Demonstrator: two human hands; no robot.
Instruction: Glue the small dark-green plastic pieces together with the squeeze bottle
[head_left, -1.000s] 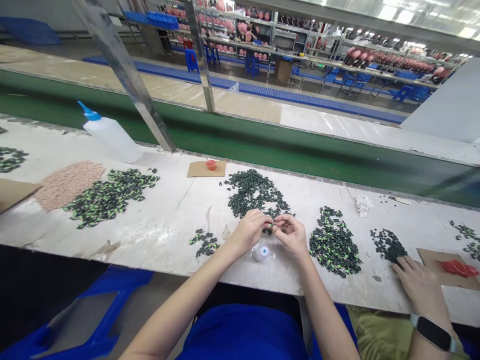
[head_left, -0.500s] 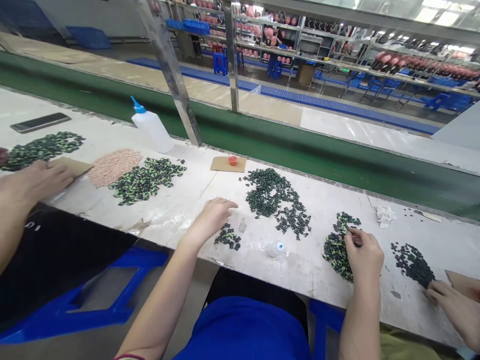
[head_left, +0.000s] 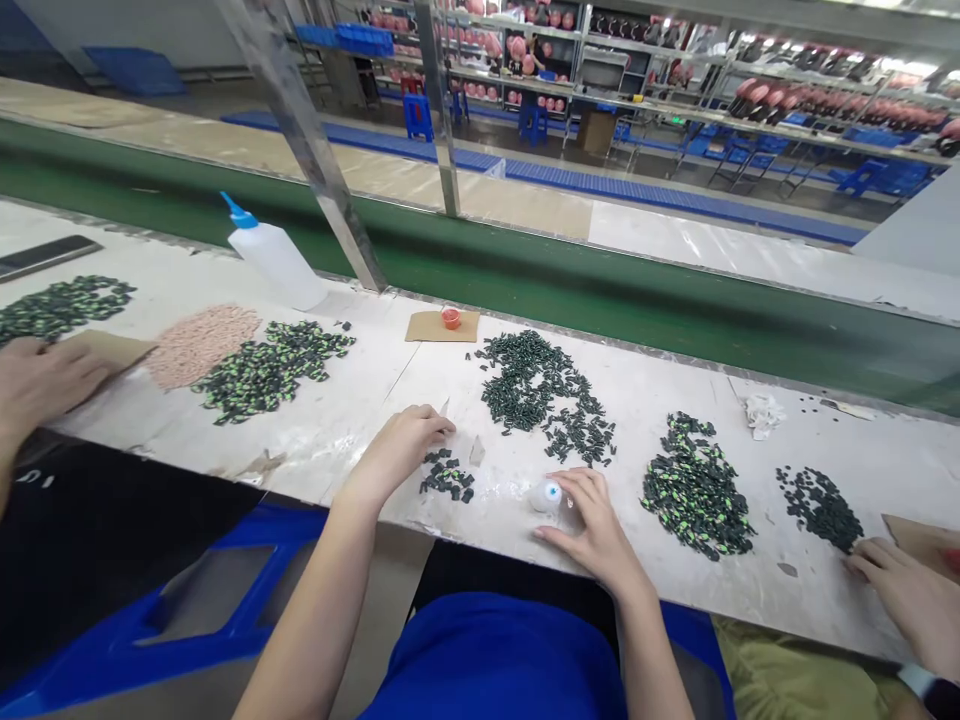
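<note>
My right hand is open around a small white bottle with a blue tip. Its thumb and fingers are apart on either side of the bottle; whether they touch it I cannot tell. My left hand is closed, with its fingertips together beside a small pile of dark pieces; what it holds, if anything, I cannot make out. A larger heap of small dark green pieces lies beyond my hands. To the right is a pile of black and yellow-green pieces.
Co-workers' hands rest at the left and right ends. A large white squeeze bottle, pink pieces and another green-black pile stand left. A red cup sits on cardboard. A metal post rises behind.
My right hand has moved left from the black and yellow-green pile to the small white bottle, its fingers now spread. My left hand stays beside the small dark pile.
</note>
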